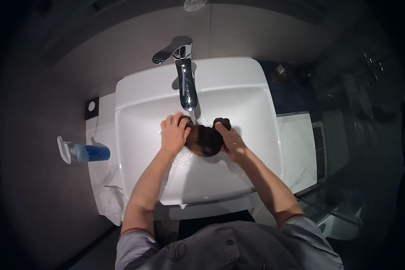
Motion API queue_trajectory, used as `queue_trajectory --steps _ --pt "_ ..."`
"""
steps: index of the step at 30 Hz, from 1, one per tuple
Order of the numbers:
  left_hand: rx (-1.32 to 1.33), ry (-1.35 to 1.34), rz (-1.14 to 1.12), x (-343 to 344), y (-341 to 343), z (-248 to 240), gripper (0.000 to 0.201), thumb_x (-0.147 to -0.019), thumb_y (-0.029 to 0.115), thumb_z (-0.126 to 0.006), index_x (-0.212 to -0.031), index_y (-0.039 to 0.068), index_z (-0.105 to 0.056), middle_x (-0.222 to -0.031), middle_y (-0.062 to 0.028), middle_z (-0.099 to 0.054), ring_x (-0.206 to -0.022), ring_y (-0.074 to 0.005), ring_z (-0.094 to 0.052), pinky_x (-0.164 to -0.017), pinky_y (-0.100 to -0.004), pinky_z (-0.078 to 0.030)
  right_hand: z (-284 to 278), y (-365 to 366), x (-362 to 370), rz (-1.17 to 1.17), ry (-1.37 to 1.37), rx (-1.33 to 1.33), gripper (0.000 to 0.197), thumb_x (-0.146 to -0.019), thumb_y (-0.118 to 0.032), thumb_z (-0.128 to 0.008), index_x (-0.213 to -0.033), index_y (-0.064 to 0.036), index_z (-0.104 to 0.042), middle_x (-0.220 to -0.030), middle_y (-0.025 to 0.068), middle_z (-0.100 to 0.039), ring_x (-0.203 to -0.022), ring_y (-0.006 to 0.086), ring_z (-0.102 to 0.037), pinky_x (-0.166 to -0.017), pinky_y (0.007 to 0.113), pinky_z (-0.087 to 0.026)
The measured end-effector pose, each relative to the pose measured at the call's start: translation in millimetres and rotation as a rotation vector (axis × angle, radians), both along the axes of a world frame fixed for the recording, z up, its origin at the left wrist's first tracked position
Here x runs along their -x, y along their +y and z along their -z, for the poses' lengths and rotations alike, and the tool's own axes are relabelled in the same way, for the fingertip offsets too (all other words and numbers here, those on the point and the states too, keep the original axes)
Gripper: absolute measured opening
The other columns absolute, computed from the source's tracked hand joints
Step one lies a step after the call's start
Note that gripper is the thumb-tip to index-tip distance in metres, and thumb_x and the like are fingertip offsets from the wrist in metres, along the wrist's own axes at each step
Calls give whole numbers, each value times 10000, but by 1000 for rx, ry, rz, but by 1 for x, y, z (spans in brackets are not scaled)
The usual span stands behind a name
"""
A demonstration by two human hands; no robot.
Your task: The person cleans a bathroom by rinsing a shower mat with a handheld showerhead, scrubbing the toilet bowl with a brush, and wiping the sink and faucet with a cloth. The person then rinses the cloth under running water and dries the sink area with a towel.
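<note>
A wet, dark brown bundle of cloth [205, 141] hangs between my two hands over the white sink [135, 121]. My left hand [173, 133] has its fingers curled round the cloth's left end. On the other side, my right hand [231, 140] grips a bunched part, thumb on top. Water runs from the chrome faucet [186, 87] just above the cloth, and droplets and splashes glisten around it. What kind of cloth item it is cannot be made out.
A pump bottle with blue liquid [96, 153] stands on the marble counter [104, 172] left of the sink. Behind it is a small dark square item [92, 108] with a pale round centre. Marble counter continues at the right, and a grey wall [135, 49] rises behind the faucet.
</note>
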State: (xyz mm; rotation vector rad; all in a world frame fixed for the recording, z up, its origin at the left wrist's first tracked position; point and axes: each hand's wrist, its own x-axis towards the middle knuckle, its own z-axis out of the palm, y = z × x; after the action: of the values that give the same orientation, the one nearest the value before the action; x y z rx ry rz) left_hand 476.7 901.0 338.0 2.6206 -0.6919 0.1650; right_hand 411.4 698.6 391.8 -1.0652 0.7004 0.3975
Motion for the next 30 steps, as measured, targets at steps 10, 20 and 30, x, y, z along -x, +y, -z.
queue_trajectory --steps 10,20,30 --pt "359 63 -170 22 -22 15 368 -762 54 -646 -1122 105 -593 -1183 -73 -555 -1036 -307 -538 -885 -432 -448 67 -36 2 -261 -303 734 630 -901 -219 -586 -1456 -232 -288 -1147 107 -625 -929 327 -639 -793 425 -504" --pt "579 469 -27 106 -118 -96 255 -688 168 -744 -847 9 -625 -872 -127 -627 -839 -282 -625 -790 -362 -497 56 -18 6 -138 -182 -992 284 -964 -253 -537 -1219 -129 -544 -1089 112 -595 -932 278 -642 -755 372 -590" --pt "-64 -79 -183 21 -15 2 435 -764 265 -708 -1162 124 -604 -1252 -158 -487 -1209 -369 -424 -939 -563 -367 6 -18 1 -19 -73 390 304 -913 -228 -599 -1138 -33 -541 -780 65 -606 -756 215 -628 -697 338 -523"
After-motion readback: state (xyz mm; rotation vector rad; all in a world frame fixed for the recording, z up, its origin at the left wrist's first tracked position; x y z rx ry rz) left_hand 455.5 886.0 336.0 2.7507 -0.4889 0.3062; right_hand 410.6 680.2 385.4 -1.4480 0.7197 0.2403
